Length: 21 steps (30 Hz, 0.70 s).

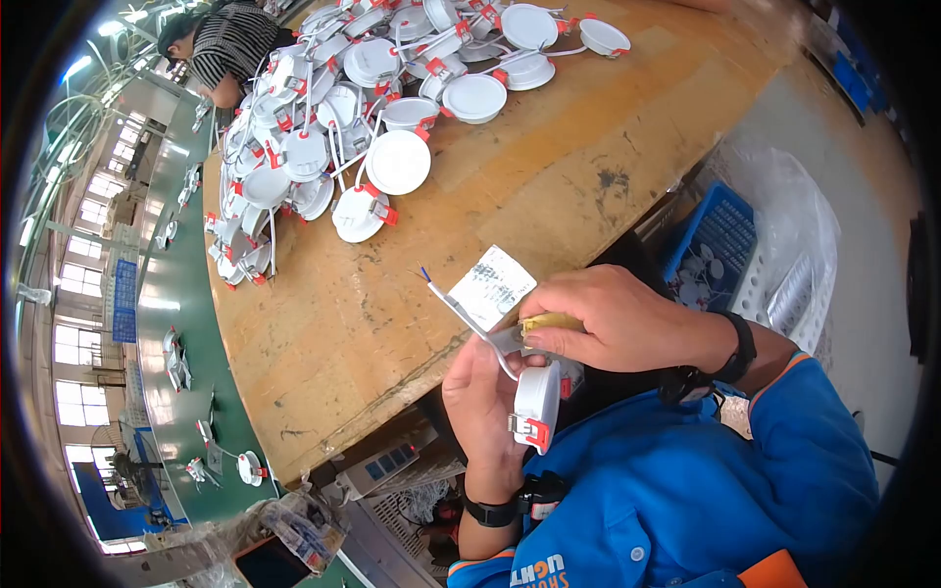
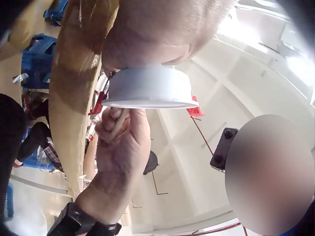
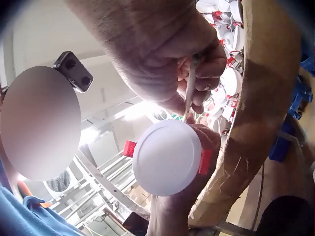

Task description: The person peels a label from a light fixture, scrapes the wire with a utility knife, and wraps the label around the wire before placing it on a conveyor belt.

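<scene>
My left hand (image 1: 480, 397) holds a round white downlight (image 1: 536, 402) with red-tipped spring clips, its rim seen edge-on in the left wrist view. The lamp's white cable (image 1: 459, 309) runs up past the left fingertips and ends in thin blue and brown wires (image 1: 424, 274) above the bench. My right hand (image 1: 627, 318) grips a yellow-handled tool (image 1: 551, 321) whose flat grey blade (image 1: 508, 339) meets the cable beside the left fingers. The lamp's flat white face (image 3: 167, 158) shows in the right wrist view, with part of the left hand hidden behind it.
A heap of similar downlights (image 1: 304, 152) covers the far left of the wooden bench (image 1: 549, 176). A printed white paper (image 1: 492, 286) lies near the bench edge. Blue crate (image 1: 720, 230) and plastic bag (image 1: 809, 225) stand at right. Left, a green conveyor (image 1: 162, 294) passes another person (image 1: 235, 44).
</scene>
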Motion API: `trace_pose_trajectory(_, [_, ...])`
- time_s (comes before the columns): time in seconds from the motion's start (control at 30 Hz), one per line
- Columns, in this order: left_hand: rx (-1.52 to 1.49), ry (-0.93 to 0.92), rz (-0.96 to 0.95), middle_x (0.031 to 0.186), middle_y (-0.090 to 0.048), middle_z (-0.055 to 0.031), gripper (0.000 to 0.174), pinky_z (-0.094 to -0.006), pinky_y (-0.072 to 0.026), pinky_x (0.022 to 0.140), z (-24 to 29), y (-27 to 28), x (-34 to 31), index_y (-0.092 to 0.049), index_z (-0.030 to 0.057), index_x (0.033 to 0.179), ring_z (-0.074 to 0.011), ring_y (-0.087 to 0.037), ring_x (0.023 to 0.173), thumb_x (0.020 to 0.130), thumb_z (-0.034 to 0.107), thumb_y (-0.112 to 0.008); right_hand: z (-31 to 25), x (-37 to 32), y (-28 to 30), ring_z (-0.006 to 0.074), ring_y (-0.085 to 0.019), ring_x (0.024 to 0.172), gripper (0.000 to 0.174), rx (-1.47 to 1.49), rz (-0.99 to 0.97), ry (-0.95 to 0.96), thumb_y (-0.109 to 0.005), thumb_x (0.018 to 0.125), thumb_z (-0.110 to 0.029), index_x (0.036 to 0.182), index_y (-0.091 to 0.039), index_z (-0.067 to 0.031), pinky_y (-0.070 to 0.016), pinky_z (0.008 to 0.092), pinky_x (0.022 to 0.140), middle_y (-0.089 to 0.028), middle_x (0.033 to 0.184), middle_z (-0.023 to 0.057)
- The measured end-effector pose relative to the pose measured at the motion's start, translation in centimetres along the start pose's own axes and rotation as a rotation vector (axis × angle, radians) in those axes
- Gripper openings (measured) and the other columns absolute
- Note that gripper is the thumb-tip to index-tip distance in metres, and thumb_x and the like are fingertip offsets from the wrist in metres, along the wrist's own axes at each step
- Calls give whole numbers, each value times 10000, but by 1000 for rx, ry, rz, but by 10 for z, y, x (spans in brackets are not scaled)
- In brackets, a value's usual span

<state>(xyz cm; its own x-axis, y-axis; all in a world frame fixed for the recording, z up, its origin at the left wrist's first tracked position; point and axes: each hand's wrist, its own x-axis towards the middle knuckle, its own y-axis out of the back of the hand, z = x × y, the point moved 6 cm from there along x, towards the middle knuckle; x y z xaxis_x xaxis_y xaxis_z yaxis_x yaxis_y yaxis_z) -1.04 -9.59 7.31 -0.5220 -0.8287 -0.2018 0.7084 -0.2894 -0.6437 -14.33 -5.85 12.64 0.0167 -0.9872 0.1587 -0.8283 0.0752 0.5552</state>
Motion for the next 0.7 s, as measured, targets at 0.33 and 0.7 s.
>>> trace_pose_trajectory(0.33, [58, -31, -23, 741, -580, -80, 333, -284, -526, 648, 3, 0, 2, -546, -62, 1106, -169, -606, 682, 905, 203, -519, 1, 3, 1, 303, -590, 728, 234, -76, -21, -9, -601, 813, -223, 958, -588, -40, -451, 374, 629, -593, 803, 123])
trace_pose_trajectory(0.7, [122, -74, 0, 779, -610, -106, 307, -291, -529, 644, 3, 5, 1, -548, -70, 1100, -188, -621, 702, 915, 170, -499, 0, 3, 3, 314, -588, 734, 229, -74, -40, -33, -598, 817, -222, 934, -589, -25, -450, 379, 630, -591, 795, 135])
